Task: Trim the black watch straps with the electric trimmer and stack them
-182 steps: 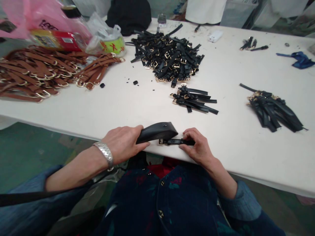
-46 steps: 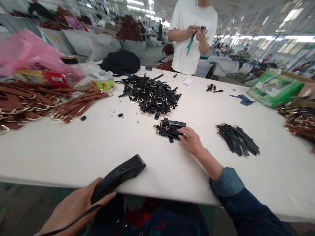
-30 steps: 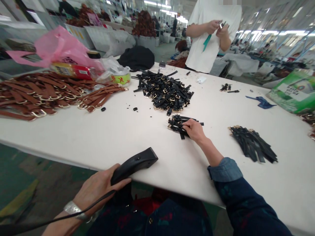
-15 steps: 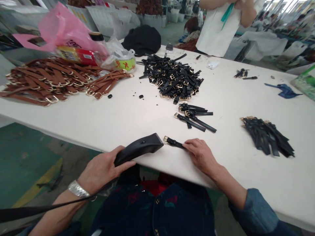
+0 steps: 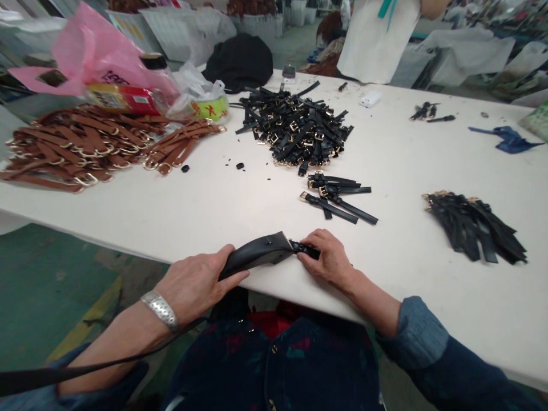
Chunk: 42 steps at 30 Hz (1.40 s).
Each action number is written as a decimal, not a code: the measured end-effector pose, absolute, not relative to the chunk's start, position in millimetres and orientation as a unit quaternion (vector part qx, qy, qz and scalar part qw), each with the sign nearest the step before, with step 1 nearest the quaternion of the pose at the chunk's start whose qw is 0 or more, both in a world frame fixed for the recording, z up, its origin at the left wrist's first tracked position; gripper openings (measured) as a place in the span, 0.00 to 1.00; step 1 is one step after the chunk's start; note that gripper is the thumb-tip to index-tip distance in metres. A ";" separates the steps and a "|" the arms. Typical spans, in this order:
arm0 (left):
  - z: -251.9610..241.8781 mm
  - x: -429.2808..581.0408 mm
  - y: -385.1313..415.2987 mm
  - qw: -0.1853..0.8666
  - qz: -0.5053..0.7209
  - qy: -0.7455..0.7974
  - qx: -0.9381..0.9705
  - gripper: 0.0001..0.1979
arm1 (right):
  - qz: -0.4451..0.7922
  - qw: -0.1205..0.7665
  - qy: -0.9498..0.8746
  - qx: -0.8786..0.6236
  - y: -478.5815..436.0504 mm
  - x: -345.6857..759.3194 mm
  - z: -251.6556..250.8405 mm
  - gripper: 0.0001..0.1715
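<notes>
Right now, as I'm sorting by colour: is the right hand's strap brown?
No, the strap the right hand holds against the left hand's tool is black.

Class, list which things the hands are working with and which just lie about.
In hand: left hand grips black tool; right hand holds black strap at its tip.
Lying about: brown straps, pink bag, blue scrap.

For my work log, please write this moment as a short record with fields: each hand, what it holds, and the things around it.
left hand: grips black corded tool, tip at the strap's end
right hand: holds black strap down at the edge of the white table
just beyond: loose black straps; pile of black straps
right: bundle of black straps
left: brown straps
far side: person in white top
</notes>
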<state>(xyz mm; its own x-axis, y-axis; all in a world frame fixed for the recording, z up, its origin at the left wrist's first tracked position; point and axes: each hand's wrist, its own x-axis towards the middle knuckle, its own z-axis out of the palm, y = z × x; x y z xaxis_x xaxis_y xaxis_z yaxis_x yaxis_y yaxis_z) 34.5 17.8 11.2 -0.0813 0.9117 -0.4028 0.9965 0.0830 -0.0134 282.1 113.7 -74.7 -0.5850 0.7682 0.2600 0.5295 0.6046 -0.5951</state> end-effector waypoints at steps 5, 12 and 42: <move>11.2 42.5 31.5 0.150 -0.147 0.710 0.672 0.27 | 0.229 0.249 -0.854 -0.395 112.3 278.5 -72.0 0.03; 11.6 48.1 51.1 0.154 -0.142 0.710 0.672 0.28 | 0.194 0.220 -0.851 -0.436 113.2 277.0 -73.3 0.08; 27.3 71.1 28.7 0.095 -0.182 0.674 0.710 0.20 | 0.184 0.209 -0.837 -0.472 95.5 306.2 -69.1 0.06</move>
<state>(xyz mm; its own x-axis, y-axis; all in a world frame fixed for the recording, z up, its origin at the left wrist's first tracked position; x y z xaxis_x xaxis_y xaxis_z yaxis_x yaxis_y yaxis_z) 71.1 28.7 27.3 0.0248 0.9223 -0.3856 0.9912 -0.0729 -0.1105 306.2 95.5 -69.1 -0.4670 0.8665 0.1765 0.7128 0.4870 -0.5046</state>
